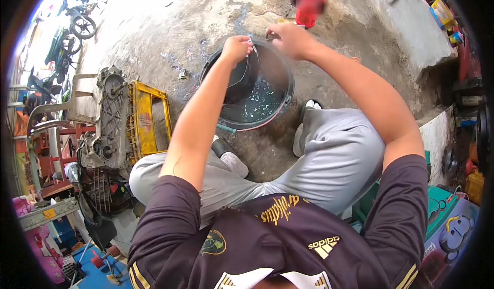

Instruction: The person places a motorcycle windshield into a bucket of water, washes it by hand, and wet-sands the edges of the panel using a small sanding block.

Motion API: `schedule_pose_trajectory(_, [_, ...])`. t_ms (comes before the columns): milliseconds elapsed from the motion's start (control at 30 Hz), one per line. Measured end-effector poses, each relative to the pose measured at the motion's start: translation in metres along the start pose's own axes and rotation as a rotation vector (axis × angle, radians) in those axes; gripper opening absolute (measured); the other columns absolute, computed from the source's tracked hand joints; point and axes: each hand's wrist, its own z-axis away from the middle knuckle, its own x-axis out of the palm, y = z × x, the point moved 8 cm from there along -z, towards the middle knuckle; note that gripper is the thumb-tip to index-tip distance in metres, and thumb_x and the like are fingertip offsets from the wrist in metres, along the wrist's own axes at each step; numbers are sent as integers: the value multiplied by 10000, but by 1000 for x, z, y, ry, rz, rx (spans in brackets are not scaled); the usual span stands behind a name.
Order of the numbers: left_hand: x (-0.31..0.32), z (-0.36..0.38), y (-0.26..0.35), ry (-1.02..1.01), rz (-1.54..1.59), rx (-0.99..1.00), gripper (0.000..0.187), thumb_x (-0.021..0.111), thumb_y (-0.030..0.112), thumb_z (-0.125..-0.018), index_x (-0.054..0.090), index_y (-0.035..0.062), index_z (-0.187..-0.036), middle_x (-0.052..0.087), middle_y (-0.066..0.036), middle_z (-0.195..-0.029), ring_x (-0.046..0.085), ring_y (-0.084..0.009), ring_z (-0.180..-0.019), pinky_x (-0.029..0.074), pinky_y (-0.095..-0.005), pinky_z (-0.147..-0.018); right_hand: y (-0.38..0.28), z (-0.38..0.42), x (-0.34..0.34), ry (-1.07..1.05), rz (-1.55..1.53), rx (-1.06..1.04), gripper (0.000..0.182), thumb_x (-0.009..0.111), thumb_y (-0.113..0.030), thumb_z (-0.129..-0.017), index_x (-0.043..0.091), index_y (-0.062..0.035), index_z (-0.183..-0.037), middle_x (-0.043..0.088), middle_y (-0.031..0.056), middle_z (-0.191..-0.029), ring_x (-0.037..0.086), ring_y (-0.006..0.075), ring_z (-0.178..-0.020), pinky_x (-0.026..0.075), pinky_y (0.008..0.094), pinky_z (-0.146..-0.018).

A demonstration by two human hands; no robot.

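Thin, shiny pale strip (254, 46) is above the far side of the round black basin (292, 86) of water (260, 101). Probably light, bendy, slippery when wet; pinch it by one end. Left hand (237, 50): grip looks clamped on the strip, arm nearly straight, reaching forward. Right hand (291, 39): beyond far-right rim, elbow bent, fingers curled; can't tell if it's holding anything.

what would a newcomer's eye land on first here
Probably the dark tub of glinting liquid on the floor ahead, with the left hand and right hand at its far side. Next, the bright yellow crate beside a grey metal casing on the left, and a partly blurred red object beyond the tub.
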Motion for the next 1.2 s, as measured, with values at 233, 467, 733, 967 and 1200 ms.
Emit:
schedule_pose_trajectory(233, [4, -22, 37, -91, -279, 120, 459, 496, -107, -919, 599, -82, -1365, 727, -171, -1191, 714, -202, -1011, 568, -288, -886, 15, 7, 1, -55, 60, 94, 313, 611, -113, -886, 667, -19, -1179, 716, 247, -1104, 682, 404, -1076, 529, 484, -954])
schedule_pose_trajectory(467, [23, 22, 17, -242, -598, 127, 434, 455, -28, -941, 626, -34, -1341, 749, -159, -1053, 739, -227, -857, 596, -334, -776, 33, 8, 9, -22, 4, 97, 335, 606, -118, -854, 666, -24, -1170, 720, 231, -1065, 686, 394, -1041, 532, 470, -932])
schedule_pose_trajectory(733, [86, 101, -185, -534, -1161, -141, 452, 545, 188, -848, 704, -57, -1193, 671, -310, -1245, 653, -426, -1193, 509, -469, -1019, 9, 8, 13, -116, -11, 109, 319, 622, -115, -869, 665, -29, -1173, 704, 250, -1123, 659, 407, -1108, 517, 476, -966])
schedule_pose_trajectory(967, [73, 107, -130, -430, -1170, 117, 321, 578, 310, -939, 795, 78, -989, 778, -175, -970, 747, -353, -941, 570, -450, -880, 21, 13, 9, -55, 3, 65, 336, 608, -126, -857, 663, -37, -1177, 713, 227, -1092, 673, 398, -1061, 522, 470, -947])
schedule_pose_trajectory(1200, [-27, 144, -44, -575, -833, -205, 274, 597, 193, -977, 768, -8, -1051, 766, -114, -893, 739, -197, -806, 600, -348, -757, 34, 16, 11, -32, -24, 39, 329, 640, -129, -870, 662, -34, -1183, 724, 194, -1030, 693, 368, -990, 539, 448, -896])
